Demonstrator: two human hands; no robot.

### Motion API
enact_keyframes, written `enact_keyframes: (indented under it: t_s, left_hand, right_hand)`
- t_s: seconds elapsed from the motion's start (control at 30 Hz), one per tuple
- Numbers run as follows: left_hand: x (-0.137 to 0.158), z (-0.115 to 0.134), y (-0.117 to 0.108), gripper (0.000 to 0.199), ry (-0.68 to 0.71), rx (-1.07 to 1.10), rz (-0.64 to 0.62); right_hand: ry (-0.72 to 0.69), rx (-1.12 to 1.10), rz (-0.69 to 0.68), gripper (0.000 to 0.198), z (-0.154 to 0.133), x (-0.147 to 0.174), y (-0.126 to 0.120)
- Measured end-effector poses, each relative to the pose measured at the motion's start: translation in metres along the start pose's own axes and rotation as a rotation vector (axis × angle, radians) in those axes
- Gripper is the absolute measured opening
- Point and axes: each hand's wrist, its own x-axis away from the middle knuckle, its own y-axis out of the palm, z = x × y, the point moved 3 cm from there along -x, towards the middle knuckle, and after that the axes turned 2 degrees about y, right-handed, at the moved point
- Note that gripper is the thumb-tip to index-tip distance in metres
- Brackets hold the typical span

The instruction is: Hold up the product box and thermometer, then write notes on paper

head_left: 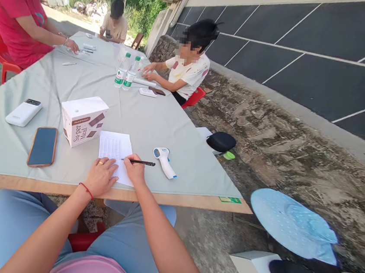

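Observation:
My right hand [135, 171] grips a black pen [143, 163], its tip over a printed sheet of paper [115, 144] at the table's near edge. Flat on the lower left of that sheet lies my left hand [101, 176], fingers stretched out, a ring on one finger and a red cord round the wrist. Just behind the paper stands a white and brown "Super Meal" box [84, 119]. A white infrared thermometer [165, 163] lies to the right of the pen. To the left is a phone in an orange-brown case [42, 147].
A white power bank [23, 112] lies at the left of the cloth-covered table [144, 124]. Two water bottles [126, 72] stand farther back, near a dark phone [157, 91]. Several people sit or stand around the far part. A blue hat [290, 224] is off to the right.

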Motion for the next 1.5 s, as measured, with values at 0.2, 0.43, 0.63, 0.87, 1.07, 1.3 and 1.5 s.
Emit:
enact_keyframes:
  t_s: [0.2, 0.43, 0.63, 0.87, 1.07, 1.3, 1.5]
  left_hand:
    - [0.0, -0.001, 0.001, 0.031, 0.001, 0.006, 0.01]
    - [0.0, -0.001, 0.002, 0.031, 0.003, 0.012, 0.016]
    - [0.0, -0.002, 0.003, 0.032, 0.011, 0.007, 0.023]
    - [0.001, -0.002, 0.004, 0.032, 0.011, 0.011, 0.026]
    - [0.001, -0.001, 0.003, 0.031, 0.01, 0.008, 0.025]
    - [0.002, -0.002, 0.001, 0.028, 0.008, 0.033, 0.026]
    - [0.003, -0.004, 0.001, 0.026, -0.013, 0.093, 0.035]
  right_hand:
    - [-0.006, 0.016, 0.006, 0.018, 0.002, 0.0, 0.0]
    - [-0.02, 0.035, -0.003, 0.019, 0.001, 0.0, 0.0]
    - [-0.012, 0.003, 0.034, 0.019, 0.001, 0.001, -0.001]
    - [-0.006, 0.029, 0.043, 0.017, 0.003, -0.001, -0.001]
    - [-0.031, 0.056, 0.059, 0.016, 0.006, 0.001, 0.0]
    - [-0.322, 0.214, 0.13, 0.026, 0.003, -0.007, -0.024]
    - [-0.536, 0.68, -0.162, 0.045, 0.013, -0.03, -0.033]
